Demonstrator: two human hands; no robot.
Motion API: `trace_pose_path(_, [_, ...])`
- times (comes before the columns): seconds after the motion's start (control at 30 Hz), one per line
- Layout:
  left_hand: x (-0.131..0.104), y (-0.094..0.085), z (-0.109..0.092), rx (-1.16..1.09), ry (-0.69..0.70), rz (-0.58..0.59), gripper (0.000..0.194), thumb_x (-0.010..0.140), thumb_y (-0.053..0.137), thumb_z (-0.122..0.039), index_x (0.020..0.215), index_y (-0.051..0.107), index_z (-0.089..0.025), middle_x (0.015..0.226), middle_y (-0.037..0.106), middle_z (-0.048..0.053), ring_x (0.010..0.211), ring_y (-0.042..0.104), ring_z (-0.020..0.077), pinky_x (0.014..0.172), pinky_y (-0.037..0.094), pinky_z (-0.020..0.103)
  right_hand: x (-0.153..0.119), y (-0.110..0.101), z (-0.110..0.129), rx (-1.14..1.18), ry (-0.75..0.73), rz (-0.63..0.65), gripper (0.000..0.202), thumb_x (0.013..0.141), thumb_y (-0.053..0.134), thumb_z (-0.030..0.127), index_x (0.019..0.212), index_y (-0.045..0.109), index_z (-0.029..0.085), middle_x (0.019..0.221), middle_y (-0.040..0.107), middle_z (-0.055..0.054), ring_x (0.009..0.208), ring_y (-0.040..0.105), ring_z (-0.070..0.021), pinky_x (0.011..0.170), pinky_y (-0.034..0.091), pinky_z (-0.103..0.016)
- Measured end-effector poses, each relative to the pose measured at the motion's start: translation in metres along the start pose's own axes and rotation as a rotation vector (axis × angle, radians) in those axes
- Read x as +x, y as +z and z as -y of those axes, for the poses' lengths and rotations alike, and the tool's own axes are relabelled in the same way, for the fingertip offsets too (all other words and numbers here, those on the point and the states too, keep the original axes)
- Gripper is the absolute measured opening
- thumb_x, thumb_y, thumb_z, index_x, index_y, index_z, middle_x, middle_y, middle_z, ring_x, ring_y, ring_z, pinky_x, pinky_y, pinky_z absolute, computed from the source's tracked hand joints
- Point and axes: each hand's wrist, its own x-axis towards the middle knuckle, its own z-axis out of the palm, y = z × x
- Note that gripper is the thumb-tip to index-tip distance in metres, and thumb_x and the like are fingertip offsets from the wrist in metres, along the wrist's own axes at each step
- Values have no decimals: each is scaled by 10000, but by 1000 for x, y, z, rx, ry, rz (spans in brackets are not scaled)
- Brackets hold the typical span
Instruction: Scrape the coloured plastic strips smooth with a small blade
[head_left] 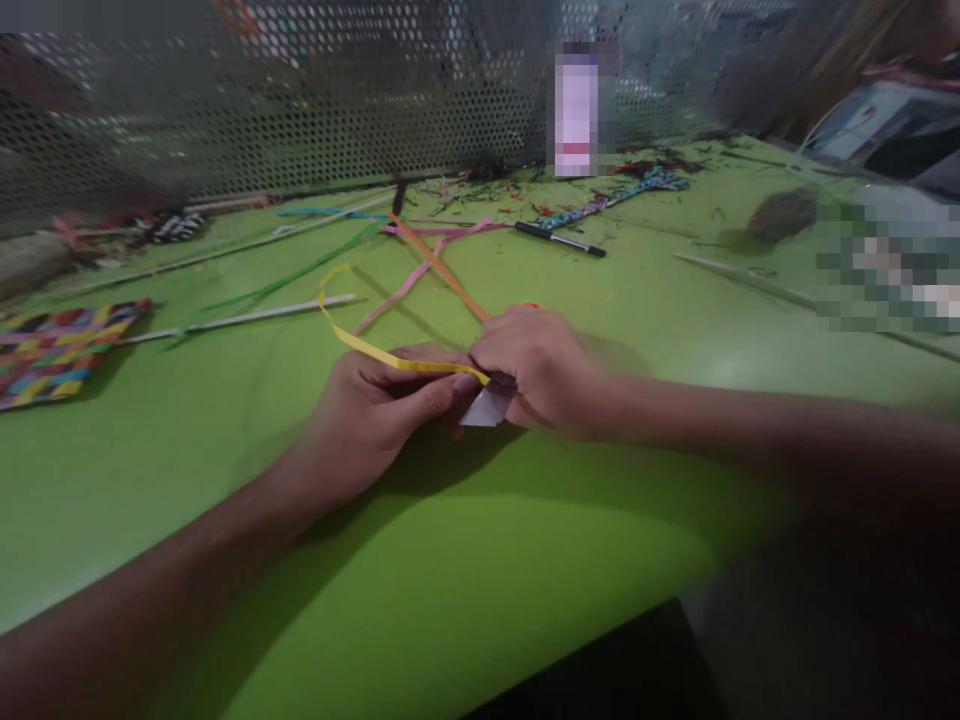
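My left hand (367, 415) is closed in a pinch, its thumb pressed near the end of a long yellow strip (379, 353). The strip curves away up and left over the fingers. My right hand (536, 365) meets it and is closed around a small folded piece (486, 405), whose pale grey flap points down between the hands. Most of that piece is hidden by the fingers. An orange strip (439, 265) runs from behind my right hand to the back, crossing a bent pink strip (405, 287) on the table.
The green table (525, 550) carries a colourful woven piece (67, 350), a green strip (300, 270), a pale strip (270, 313) and a black pen (562, 240). A blue patterned band (600, 205) and scraps lie before a perforated metal panel (300, 110). A dark lump (784, 213) sits right.
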Motion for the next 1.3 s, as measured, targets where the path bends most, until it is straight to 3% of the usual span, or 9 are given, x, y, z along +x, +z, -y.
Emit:
trace_pose_path(0.37, [0, 0, 1, 33, -13, -4, 254, 895, 704, -329, 694, 754, -183, 647, 674, 17, 621, 592, 146, 604, 487, 262, 0, 1, 0, 1, 8, -4, 241, 875, 620, 257, 657, 537, 193, 623, 520, 1, 630, 441, -127, 640, 303, -272])
trace_pose_path(0.6, [1, 2, -2, 1, -5, -16, 164, 872, 711, -249, 728, 772, -197, 679, 687, 6, 660, 603, 144, 626, 498, 251, 0, 1, 0, -20, 12, 1, 294, 903, 615, 329, 657, 525, 197, 607, 507, 0, 617, 421, -126, 632, 302, -274])
trace_pose_path(0.7, [1, 2, -3, -7, -4, -13, 150, 868, 712, -237, 738, 778, -200, 679, 692, 5, 658, 616, 148, 624, 507, 255, 0, 0, 1, -21, 4, -3, 296, 894, 610, 281, 639, 486, 194, 607, 492, 8, 616, 415, -123, 635, 307, -272])
trace_pose_path(0.93, [1, 2, -2, -33, 7, -6, 181, 874, 708, -245, 703, 758, -211, 666, 692, 4, 650, 618, 152, 621, 506, 266, 0, 0, 1, 12, -17, -33, 277, 733, 629, 98, 598, 403, 184, 589, 432, 26, 593, 374, -104, 613, 268, -260])
trace_pose_path(1.3, [0, 2, -2, -6, -17, -14, 182, 873, 715, -276, 716, 775, -208, 660, 696, 11, 639, 623, 158, 589, 497, 265, 0, -1, 2, -5, -25, -24, 285, 787, 613, 117, 627, 390, 192, 608, 427, 27, 611, 384, -113, 627, 273, -262])
